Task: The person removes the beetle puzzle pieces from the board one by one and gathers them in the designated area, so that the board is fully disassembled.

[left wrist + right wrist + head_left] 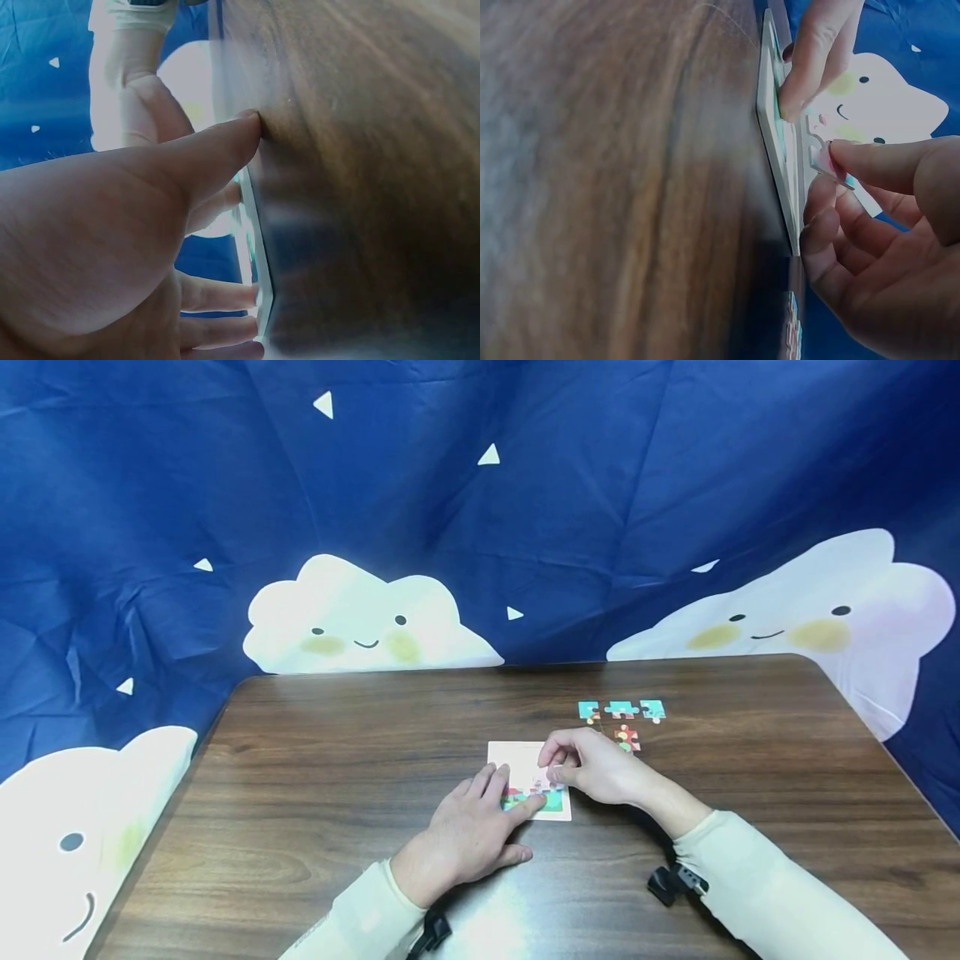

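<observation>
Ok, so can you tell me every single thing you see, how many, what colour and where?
Smooth cloth backdrop: 1, blue, behind the table
Smiling clouds: 3, white, on the cloth
Small triangles: 6, white, on the cloth
Wood-grain table: 1, brown, in front
Flat puzzle board: 1, pale with a green-and-red picture part, on the table
Loose flat jigsaw pieces: 4, mostly blue and red, beyond the board to its right
Held jigsaw piece: at least 1, reddish, pinched above the board
Wrist gadgets: 2, black, by the cuffs
Long sleeves: 2, whitish, on the arms
Left grip: 1, bare hand, touching the board
Right grip: 1, bare hand, pinching the held piece
</observation>
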Demonstrator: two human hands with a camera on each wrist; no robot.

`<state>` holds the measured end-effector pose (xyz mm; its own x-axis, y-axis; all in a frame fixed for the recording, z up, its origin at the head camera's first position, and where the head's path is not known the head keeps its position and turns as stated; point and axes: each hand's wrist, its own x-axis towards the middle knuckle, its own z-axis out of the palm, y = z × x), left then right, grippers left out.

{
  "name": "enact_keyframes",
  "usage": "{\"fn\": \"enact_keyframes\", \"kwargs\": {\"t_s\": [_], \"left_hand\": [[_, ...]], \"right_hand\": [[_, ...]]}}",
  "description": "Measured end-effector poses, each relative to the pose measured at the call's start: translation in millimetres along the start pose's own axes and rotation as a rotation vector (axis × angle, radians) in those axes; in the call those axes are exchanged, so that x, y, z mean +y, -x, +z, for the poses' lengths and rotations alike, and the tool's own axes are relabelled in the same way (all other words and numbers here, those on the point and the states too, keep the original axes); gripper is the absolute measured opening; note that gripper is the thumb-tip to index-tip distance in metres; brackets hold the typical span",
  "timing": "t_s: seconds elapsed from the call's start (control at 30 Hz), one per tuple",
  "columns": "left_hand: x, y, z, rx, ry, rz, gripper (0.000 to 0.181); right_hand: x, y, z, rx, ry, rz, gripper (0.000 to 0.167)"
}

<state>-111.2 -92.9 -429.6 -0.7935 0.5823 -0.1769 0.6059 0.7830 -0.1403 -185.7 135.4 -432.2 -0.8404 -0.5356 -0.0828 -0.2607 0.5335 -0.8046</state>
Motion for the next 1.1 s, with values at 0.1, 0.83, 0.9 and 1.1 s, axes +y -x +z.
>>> {"fn": "enact_keyframes", "kwargs": {"t_s": [0.1, 0.83, 0.9, 1.1], "left_hand": [[0.6, -0.5, -1.0, -0.01, -0.001, 0.003, 0.071], [1.4, -1.5, -2.3, -0.059, 0.046, -0.018, 0.072], [1.1, -1.1, -2.3, -0.056, 0.05, -0.016, 0.072], [0.6, -0.6, -3.1, -0.042, 0.059, -0.011, 0.071]], "right_hand": [[-0.2, 3.0, -1.6, 0.008, 0.004, -0.002, 0.008], [9.7, 25.4, -21.2, 0.055, 0.011, 0.014, 0.008], [11.0, 27.4, -23.9, 0.061, 0.001, 0.018, 0.008], [13.8, 34.7, -32.2, 0.091, 0.017, 0.033, 0.009]]}}
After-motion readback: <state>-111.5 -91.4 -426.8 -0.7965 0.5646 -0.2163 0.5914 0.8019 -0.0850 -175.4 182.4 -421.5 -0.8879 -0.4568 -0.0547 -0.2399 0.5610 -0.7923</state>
